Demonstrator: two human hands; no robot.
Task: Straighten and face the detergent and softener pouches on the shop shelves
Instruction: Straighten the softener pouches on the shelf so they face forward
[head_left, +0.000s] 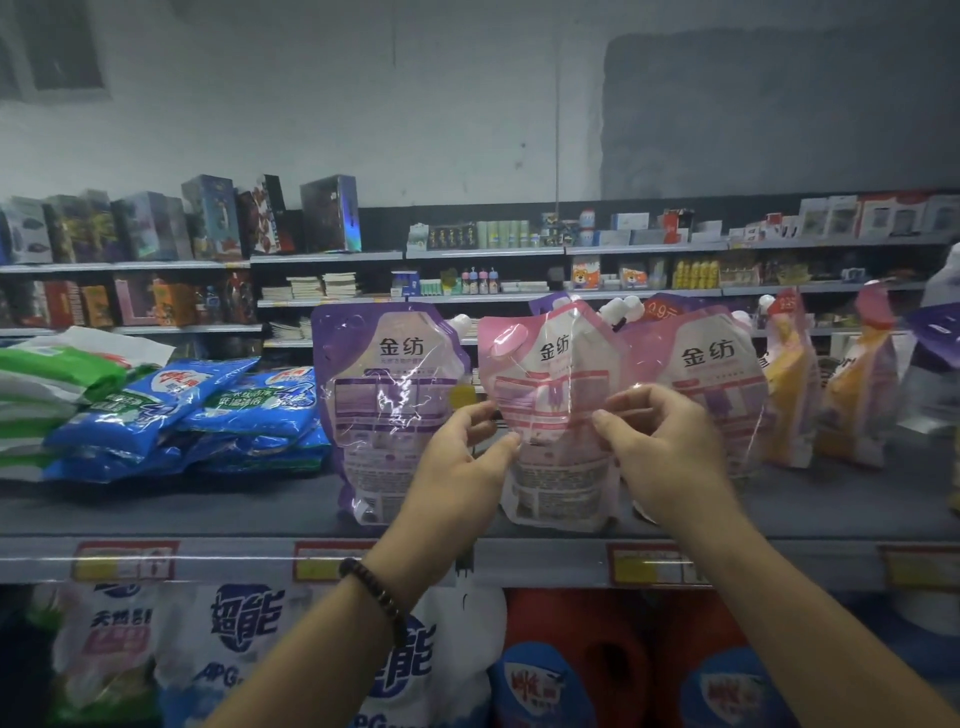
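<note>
The shop is dim and a bit blue. White shine streaks sit on the purple pouch (389, 400) and the pink pouch (550, 395). The far shelves (483, 253) look soft and fuzzy. Straight lines bend near the edges

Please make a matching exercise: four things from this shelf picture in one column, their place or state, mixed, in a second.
1. purple plastic softener pouch
2. pink plastic softener pouch
3. blue plastic detergent bags
4. dark beaded bracelet

A. worn on the left wrist
B. piled flat, far left
C. pinched by left hand and right hand
D. standing, left of the pink one

Pairs: 1-D, 2-C, 3-B, 4-A
</note>
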